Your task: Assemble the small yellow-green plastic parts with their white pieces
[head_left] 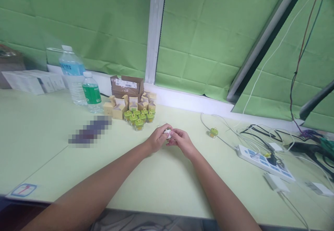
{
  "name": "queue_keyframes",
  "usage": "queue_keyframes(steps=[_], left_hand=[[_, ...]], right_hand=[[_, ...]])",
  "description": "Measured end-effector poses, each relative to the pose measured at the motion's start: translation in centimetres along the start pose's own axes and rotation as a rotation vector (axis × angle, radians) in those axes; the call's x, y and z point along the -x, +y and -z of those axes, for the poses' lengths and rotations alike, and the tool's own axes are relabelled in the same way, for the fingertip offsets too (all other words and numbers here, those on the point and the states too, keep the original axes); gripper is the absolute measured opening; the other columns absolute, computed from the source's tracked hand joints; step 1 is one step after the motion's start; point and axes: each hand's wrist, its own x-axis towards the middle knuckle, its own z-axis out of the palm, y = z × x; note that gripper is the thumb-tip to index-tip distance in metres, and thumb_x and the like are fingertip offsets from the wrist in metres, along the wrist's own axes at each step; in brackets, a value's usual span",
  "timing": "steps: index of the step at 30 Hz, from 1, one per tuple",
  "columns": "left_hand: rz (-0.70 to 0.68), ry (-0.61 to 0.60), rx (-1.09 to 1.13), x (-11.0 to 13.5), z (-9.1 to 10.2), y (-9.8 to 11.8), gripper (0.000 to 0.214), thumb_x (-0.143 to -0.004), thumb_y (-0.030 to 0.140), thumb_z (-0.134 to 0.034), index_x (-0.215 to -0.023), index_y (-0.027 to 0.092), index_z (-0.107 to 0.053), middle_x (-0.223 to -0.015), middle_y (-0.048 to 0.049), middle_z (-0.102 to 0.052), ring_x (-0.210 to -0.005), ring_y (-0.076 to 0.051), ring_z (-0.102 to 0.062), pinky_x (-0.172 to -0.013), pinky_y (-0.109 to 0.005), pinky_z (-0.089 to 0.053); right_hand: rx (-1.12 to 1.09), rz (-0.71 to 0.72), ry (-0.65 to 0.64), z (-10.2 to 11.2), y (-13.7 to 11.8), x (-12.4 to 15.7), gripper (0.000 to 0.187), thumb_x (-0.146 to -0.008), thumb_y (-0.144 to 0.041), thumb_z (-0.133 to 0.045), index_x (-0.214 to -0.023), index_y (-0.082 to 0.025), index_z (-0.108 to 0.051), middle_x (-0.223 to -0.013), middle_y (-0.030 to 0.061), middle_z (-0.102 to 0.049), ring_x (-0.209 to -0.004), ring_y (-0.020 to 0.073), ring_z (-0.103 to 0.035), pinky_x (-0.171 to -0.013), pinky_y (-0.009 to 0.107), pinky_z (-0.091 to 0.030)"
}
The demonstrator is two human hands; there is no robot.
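My left hand (157, 139) and my right hand (182, 141) meet at the middle of the pale green table (47, 144). Both have their fingers closed round a small white object (167, 132) held between them; most of it is hidden. Just beyond the hands stand several small jars with green lids (138, 118). Behind them are several small tan boxes (122, 106). One lone green-lidded jar (213, 132) sits to the right of my hands.
Two water bottles (78, 83) stand at the back left, beside white boxes (31, 81). A brown carton (127, 84) sits against the wall. A white power strip (264, 162), adapters and tangled cables fill the right side.
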Motion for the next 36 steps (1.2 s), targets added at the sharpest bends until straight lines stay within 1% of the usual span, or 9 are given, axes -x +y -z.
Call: queue_keyframes(steps=[7, 11, 14, 18, 23, 29, 36], left_hand=[[0.001, -0.018, 0.001, 0.06, -0.01, -0.4, 0.02, -0.088, 0.027, -0.039, -0.098, 0.017, -0.054, -0.077, 0.0004, -0.055, -0.072, -0.016, -0.049, -0.069, -0.029, -0.04], [-0.008, -0.017, -0.009, 0.09, 0.0, -0.44, 0.021, -0.088, 0.028, -0.039, -0.098, 0.017, -0.054, -0.078, 0.0, -0.055, -0.073, -0.017, -0.05, -0.069, -0.029, -0.039], [-0.016, -0.004, 0.027, 0.0, -0.06, -0.25, 0.021, -0.088, 0.028, -0.039, -0.098, 0.017, -0.054, -0.077, -0.0004, -0.055, -0.073, -0.017, -0.05, -0.07, -0.03, -0.04], [-0.021, -0.02, 0.131, -0.11, -0.2, -0.04, 0.021, -0.087, 0.027, -0.039, -0.101, 0.017, -0.051, -0.074, -0.0003, -0.056, -0.071, -0.017, -0.051, -0.068, -0.03, -0.041], [-0.023, -0.04, 0.201, -0.04, -0.22, 0.0, 0.023, -0.088, 0.027, -0.039, -0.105, 0.017, -0.05, -0.072, -0.0001, -0.057, -0.07, -0.018, -0.054, -0.069, -0.031, -0.042], [-0.007, -0.036, 0.197, 0.1, -0.3, 0.1, 0.024, -0.09, 0.03, -0.038, -0.107, 0.017, -0.049, -0.073, 0.0002, -0.057, -0.071, -0.018, -0.053, -0.07, -0.031, -0.041], [0.001, -0.006, 0.209, 0.06, -0.54, 0.13, 0.024, -0.086, 0.024, -0.038, -0.106, 0.018, -0.05, -0.07, 0.0013, -0.056, -0.066, -0.017, -0.052, -0.068, -0.03, -0.04]], right_hand=[[0.042, 0.007, 0.008, -0.14, -0.18, 0.08, 0.046, -0.072, -0.054, -0.076, -0.094, -0.015, -0.069, -0.075, 0.0024, -0.067, -0.061, 0.0124, -0.061, -0.069, 0.035, -0.06], [0.051, 0.01, 0.016, -0.19, -0.16, 0.09, 0.045, -0.072, -0.054, -0.076, -0.093, -0.015, -0.068, -0.073, 0.002, -0.066, -0.061, 0.0123, -0.06, -0.068, 0.036, -0.06], [0.006, 0.006, 0.009, -0.14, -0.05, 0.03, 0.041, -0.074, -0.053, -0.074, -0.092, -0.016, -0.068, -0.07, 0.0001, -0.063, -0.059, 0.0117, -0.059, -0.069, 0.036, -0.06], [-0.091, 0.015, -0.022, -0.04, 0.02, -0.04, 0.038, -0.076, -0.049, -0.074, -0.096, -0.018, -0.067, -0.066, -0.0021, -0.06, -0.058, 0.0111, -0.057, -0.068, 0.036, -0.06], [-0.12, 0.005, -0.044, -0.02, -0.18, 0.03, 0.037, -0.076, -0.047, -0.074, -0.097, -0.018, -0.066, -0.07, -0.0011, -0.06, -0.06, 0.0113, -0.056, -0.067, 0.036, -0.06], [-0.117, 0.017, -0.03, -0.12, -0.4, 0.16, 0.037, -0.075, -0.046, -0.075, -0.099, -0.018, -0.066, -0.073, -0.0008, -0.06, -0.06, 0.0104, -0.055, -0.066, 0.035, -0.06], [-0.146, 0.023, -0.056, -0.24, -0.6, 0.33, 0.036, -0.077, -0.046, -0.074, -0.1, -0.019, -0.065, -0.075, -0.0007, -0.061, -0.061, 0.0106, -0.056, -0.069, 0.036, -0.06]])
